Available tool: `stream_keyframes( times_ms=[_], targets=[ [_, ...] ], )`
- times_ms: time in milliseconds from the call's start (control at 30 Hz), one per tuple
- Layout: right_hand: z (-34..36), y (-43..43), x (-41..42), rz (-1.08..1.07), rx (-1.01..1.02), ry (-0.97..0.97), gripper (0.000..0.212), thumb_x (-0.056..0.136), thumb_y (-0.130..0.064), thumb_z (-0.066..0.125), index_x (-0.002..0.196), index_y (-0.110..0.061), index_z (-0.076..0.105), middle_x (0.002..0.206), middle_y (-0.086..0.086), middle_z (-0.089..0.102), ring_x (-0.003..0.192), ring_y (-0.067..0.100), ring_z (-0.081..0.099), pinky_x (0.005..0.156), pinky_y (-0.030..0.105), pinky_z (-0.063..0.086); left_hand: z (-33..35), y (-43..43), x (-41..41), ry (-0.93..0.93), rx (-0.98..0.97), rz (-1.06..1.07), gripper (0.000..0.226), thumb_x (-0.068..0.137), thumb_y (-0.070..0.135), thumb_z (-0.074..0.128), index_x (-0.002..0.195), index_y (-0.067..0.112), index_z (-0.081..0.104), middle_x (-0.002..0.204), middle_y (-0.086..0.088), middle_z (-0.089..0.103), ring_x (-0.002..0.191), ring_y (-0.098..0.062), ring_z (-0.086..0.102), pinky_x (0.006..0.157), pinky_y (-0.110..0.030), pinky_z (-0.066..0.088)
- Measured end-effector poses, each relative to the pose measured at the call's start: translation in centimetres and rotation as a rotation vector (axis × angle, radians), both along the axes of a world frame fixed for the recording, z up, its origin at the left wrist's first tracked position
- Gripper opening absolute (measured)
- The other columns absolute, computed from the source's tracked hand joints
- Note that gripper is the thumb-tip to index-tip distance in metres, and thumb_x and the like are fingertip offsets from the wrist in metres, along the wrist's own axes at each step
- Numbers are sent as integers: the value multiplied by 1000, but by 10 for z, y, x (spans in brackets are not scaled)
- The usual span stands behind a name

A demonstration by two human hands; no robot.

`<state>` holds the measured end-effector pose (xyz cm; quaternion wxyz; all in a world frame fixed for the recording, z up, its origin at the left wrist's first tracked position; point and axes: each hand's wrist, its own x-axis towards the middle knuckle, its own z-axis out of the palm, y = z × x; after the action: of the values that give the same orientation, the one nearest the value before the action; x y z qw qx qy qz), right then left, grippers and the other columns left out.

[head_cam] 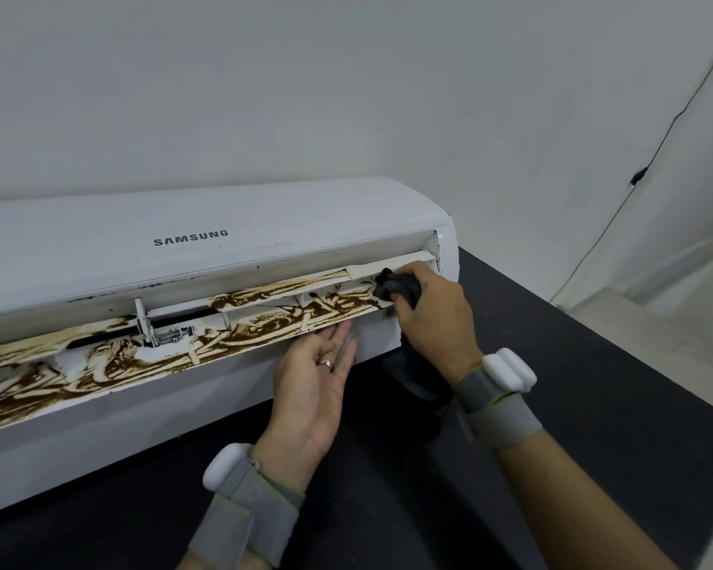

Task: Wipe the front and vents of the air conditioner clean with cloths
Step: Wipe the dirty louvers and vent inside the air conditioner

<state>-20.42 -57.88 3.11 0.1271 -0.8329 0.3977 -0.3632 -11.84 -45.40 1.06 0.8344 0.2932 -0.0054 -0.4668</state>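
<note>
Head view: the white air conditioner [99,257], bearing SAMSUNG lettering [190,237], lies along the black tabletop's [573,364] far edge. Your right hand [433,314] grips a dark cloth [398,288] at the right end of the brown-smeared vent flap [141,364]; your left hand [313,388], fingers straight, touches the flap's underside.

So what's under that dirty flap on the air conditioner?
The left hand, palm up, straight fingers reaching under the flap; its fingertips are hidden behind the flap's edge. The right hand grips a dark cloth above it.
</note>
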Motion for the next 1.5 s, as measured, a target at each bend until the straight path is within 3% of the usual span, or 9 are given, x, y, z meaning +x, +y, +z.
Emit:
stream_keyframes(
  times_ms=[100, 267, 533, 667, 767, 967, 1133, 1333, 1500],
  targets=[
    [-6, 7, 9, 0, -4, -76, 23, 82, -20, 67, 104, -17, 61, 94, 3, 68, 90, 23, 60, 72, 35, 51, 2, 1, 1, 7, 6, 7, 21, 91, -8, 34, 94, 3, 52, 114, -16, 59, 112, -26, 60, 96, -39, 48],
    [-4, 0, 8, -56, 7, -97, 21, 83, -17, 67, 103, -12, 66, 99, 5, 67, 93, 22, 60, 80, 29, 47, 0, 0, 2, 2, -1, -4, 22, 92, -7, 35, 99, 2, 53, 116, -16, 60, 111, -25, 61, 97, -39, 48],
    [0, 10, -4, 103, 29, 91, 35, 85, -12, 60, 119, -8, 63, 113, 10, 62, 103, 24, 56, 86, 14, 33, -2, -1, 2, 21, 7, -13, 23, 92, -7, 36, 107, -4, 53, 114, -14, 61, 108, -24, 62, 89, -35, 51],
    [7, 7, -9, 75, 214, 298, 40, 96, -29, 48, 136, -32, 46, 120, 11, 36, 108, 34, 47, 100, 35, 37, 0, -1, 2, 23, 10, -11, 22, 92, -6, 36, 104, -3, 54, 114, -15, 60, 108, -23, 62, 90, -35, 51],
    [14, 5, -2, 97, 296, 430, 43, 99, -32, 38, 142, -37, 35, 124, 18, 44, 105, 39, 51, 96, 41, 43, 1, 0, 2, 35, 14, -10, 19, 92, -6, 38, 101, -3, 54, 114, -16, 60, 108, -24, 61, 88, -35, 51],
    [25, 6, 8, 146, 181, 618, 41, 100, -23, 32, 142, -18, 35, 128, 16, 54, 114, 38, 50, 90, 42, 44, 0, -1, 3, 29, 17, -18, 19, 90, -7, 38, 97, -4, 56, 114, -17, 62, 109, -24, 61, 90, -36, 51],
    [18, 9, 17, 137, 69, 621, 43, 100, -28, 30, 142, -29, 33, 127, 11, 57, 111, 34, 53, 79, 39, 43, 1, -1, 1, 28, 18, -20, 22, 90, -8, 37, 100, -3, 56, 114, -17, 62, 111, -24, 60, 90, -36, 50],
    [12, 18, 20, -88, -166, 568, 36, 93, -35, 32, 125, -29, 49, 94, 9, 66, 84, 32, 60, 59, 32, 28, 3, 3, 5, 30, 12, -44, 17, 91, -5, 39, 90, -1, 55, 116, -18, 62, 112, -25, 61, 85, -33, 52],
    [10, 18, 3, -79, -194, 609, 38, 92, -34, 32, 127, -26, 45, 90, 8, 64, 69, 30, 50, 57, 32, 28, 2, 4, 5, 33, 14, -43, 16, 91, -4, 40, 92, -4, 56, 118, -19, 61, 112, -26, 61, 94, -37, 49]
  ],
)
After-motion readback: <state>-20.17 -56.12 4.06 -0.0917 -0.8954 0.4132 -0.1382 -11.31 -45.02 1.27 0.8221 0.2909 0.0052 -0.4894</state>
